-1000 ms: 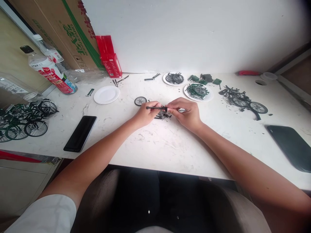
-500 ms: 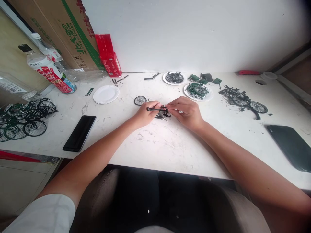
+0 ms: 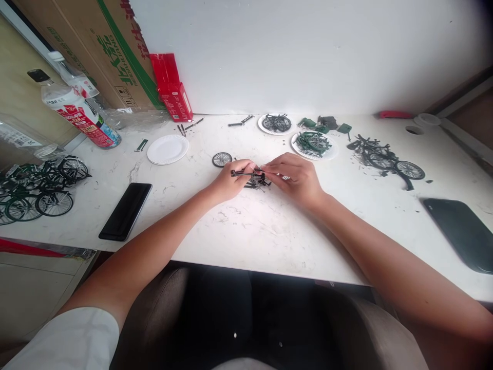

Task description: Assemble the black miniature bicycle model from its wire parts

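Left hand (image 3: 230, 182) is holding a slim black bike part (image 3: 236, 173); grip is pinching it between thumb and fingers, one end sticking out to the left. Right hand (image 3: 298, 177) is working at the part's other end; grip is pinching there with thumb and fingertips, contact detail too small to read. Part is sitting between both hands, above the middle of the white tabletop (image 3: 246, 236). Small loose parts (image 3: 257, 184) are lying right under it, partly hidden by the hands. A spoked wheel (image 3: 222, 160) is lying flat just beyond the left hand.

Behind the right hand, a paper plate (image 3: 333, 152) is carrying green parts (image 3: 311, 144); a second plate (image 3: 265, 131) farther back is holding black wheels (image 3: 278, 123). Black parts pile (image 3: 385, 159) is spreading out to the right, one wheel at its near end. Far left, bicycle models (image 3: 42, 190) are lying heaped together. Black phone (image 3: 125, 210) is resting near the left forearm. Red box (image 3: 175, 97) is standing at the back, lid up.
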`<state>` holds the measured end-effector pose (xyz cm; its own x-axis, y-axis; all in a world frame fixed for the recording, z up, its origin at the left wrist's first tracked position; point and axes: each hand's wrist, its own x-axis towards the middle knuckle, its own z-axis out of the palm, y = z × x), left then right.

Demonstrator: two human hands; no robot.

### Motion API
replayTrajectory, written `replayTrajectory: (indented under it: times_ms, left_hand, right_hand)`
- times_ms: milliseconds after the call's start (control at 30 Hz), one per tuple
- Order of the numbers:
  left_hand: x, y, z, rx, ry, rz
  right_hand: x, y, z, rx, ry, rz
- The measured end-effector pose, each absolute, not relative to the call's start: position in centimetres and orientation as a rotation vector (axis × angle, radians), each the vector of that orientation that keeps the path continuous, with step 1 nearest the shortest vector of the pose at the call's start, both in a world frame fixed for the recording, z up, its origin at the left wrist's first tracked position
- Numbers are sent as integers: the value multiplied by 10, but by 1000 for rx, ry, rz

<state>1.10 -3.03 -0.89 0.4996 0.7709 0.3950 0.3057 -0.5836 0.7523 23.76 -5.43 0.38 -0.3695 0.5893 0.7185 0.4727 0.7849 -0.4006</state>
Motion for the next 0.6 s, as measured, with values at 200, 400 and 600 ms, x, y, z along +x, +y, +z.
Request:
replayTrajectory:
  times_ms: [200, 400, 600]
  left_hand:
    - [10, -27, -12, 2165, 898, 957]
    - [7, -25, -11, 2175, 891, 932]
    - [7, -26, -8, 2114, 901, 910]
  right_hand:
    - [241, -53, 4, -793, -2102, 178]
    - [240, -55, 4, -787, -2108, 197]
    - [239, -56, 5, -783, -2083, 245]
